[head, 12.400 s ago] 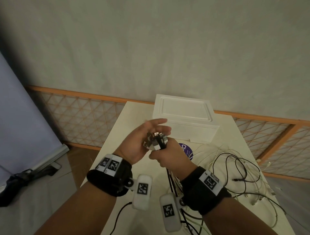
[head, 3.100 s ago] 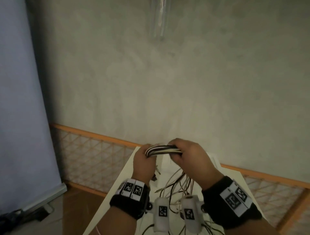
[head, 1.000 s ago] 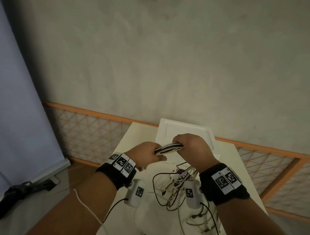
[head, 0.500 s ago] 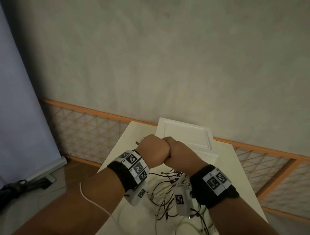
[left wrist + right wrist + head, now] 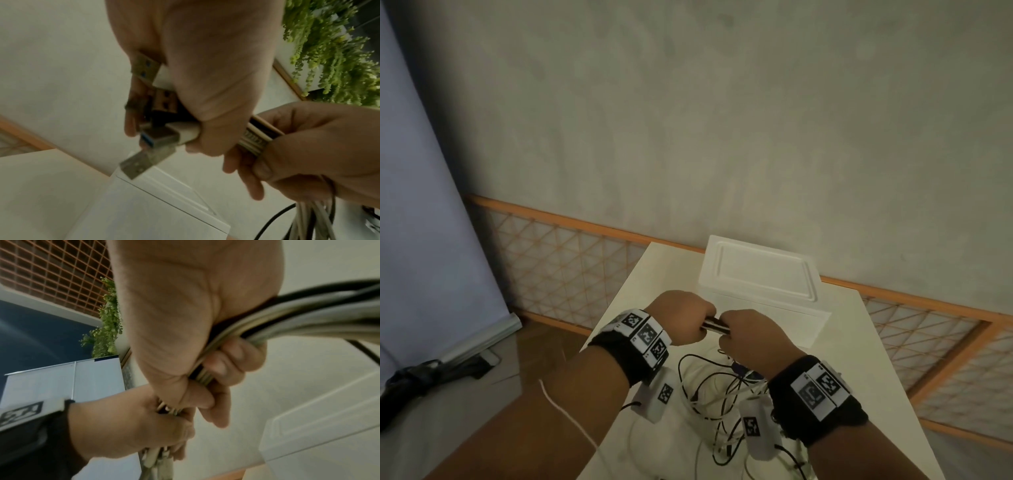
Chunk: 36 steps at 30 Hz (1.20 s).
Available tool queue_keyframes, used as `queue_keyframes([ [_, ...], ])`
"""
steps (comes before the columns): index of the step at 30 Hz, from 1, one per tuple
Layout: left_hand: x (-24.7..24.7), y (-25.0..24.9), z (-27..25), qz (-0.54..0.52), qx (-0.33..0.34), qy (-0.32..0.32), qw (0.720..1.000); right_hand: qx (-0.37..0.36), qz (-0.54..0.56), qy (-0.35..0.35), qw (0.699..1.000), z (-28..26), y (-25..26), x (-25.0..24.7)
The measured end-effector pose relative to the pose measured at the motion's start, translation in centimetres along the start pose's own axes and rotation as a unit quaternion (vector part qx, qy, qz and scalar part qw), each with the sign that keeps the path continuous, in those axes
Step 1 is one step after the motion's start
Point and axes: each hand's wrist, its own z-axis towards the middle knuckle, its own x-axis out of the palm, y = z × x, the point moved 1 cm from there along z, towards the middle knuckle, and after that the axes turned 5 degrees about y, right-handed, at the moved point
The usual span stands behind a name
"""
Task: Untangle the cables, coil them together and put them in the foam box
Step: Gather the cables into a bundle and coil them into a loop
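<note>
Both hands hold one bundle of black and white cables (image 5: 715,327) above the table. My left hand (image 5: 681,317) grips the plug end, and several USB plugs (image 5: 158,136) stick out past its fingers. My right hand (image 5: 748,334) grips the same bundle (image 5: 257,138) just beside it, fist nearly touching fist. From the right fist the cables (image 5: 308,314) hang down to a loose tangle (image 5: 722,387) on the table. The white foam box (image 5: 760,274) stands just beyond the hands with its lid on.
The cream table (image 5: 859,359) is narrow, with its left edge close under my left wrist. An orange lattice rail (image 5: 571,246) and a grey wall stand behind it. A purple sticker (image 5: 741,370) shows among the cables. A blue-grey panel stands at the far left.
Half a second ago the two fists were pressed together; now they are slightly apart with a short stretch of bundle showing between them. Earlier the hands were raised higher.
</note>
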Motion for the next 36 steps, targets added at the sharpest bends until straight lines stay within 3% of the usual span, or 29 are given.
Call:
queue_keyframes([
  [3, -0.7, -1.0, 0.3, 0.071, -0.003, -0.015, 0.997, -0.015, 0.0, -0.024, 1.0, 0.1, 0.2, 0.0],
  [8, -1.7, -2.5, 0.8, 0.094, 0.0, -0.061, 0.994, 0.01, 0.086, -0.12, 0.989, 0.6, 0.1, 0.5],
  [10, -1.7, -2.2, 0.5, 0.015, 0.02, -0.083, 0.996, 0.027, 0.068, -0.129, 0.989, 0.6, -0.4, 0.5],
  [12, -1.6, -1.2, 0.1, -0.184, 0.042, -0.09, 0.978, 0.047, 0.061, -0.122, 0.989, 0.4, -1.0, 0.2],
  [13, -1.6, -0.7, -0.1, -0.32, 0.045, -0.095, 0.942, 0.058, 0.064, -0.119, 0.989, 0.4, -1.3, 0.0],
  [14, -1.6, -0.4, -0.2, -0.446, 0.035, -0.108, 0.888, 0.066, 0.069, -0.121, 0.988, 0.4, -1.6, -0.2],
  [17, -0.6, -0.5, 0.1, -0.7, -0.051, -0.113, 0.704, 0.075, 0.08, -0.138, 0.984, 0.4, -1.5, -0.5],
  [20, 0.7, -1.1, 0.7, -0.839, -0.066, -0.058, 0.537, 0.075, 0.083, -0.148, 0.983, 0.6, -0.8, -0.6],
  [22, 0.7, -1.5, 0.9, -0.873, -0.052, -0.101, 0.475, 0.079, 0.081, -0.15, 0.982, 0.7, -0.6, -0.5],
  [24, 0.2, -1.8, 1.0, -0.871, -0.056, -0.149, 0.465, 0.078, 0.072, -0.144, 0.984, 0.7, -0.4, -0.4],
  [28, 0.1, -2.1, 1.4, -0.831, -0.097, -0.224, 0.501, 0.051, 0.048, -0.143, 0.987, 0.6, 0.6, -0.4],
  [30, 0.1, -2.2, 1.5, -0.812, -0.116, -0.242, 0.519, 0.04, 0.045, -0.147, 0.987, 0.5, 1.0, -0.5],
  [36, -0.5, -2.8, 0.9, -0.8, -0.09, -0.273, 0.526, 0.039, 0.059, -0.162, 0.984, 0.3, 1.5, -1.0],
])
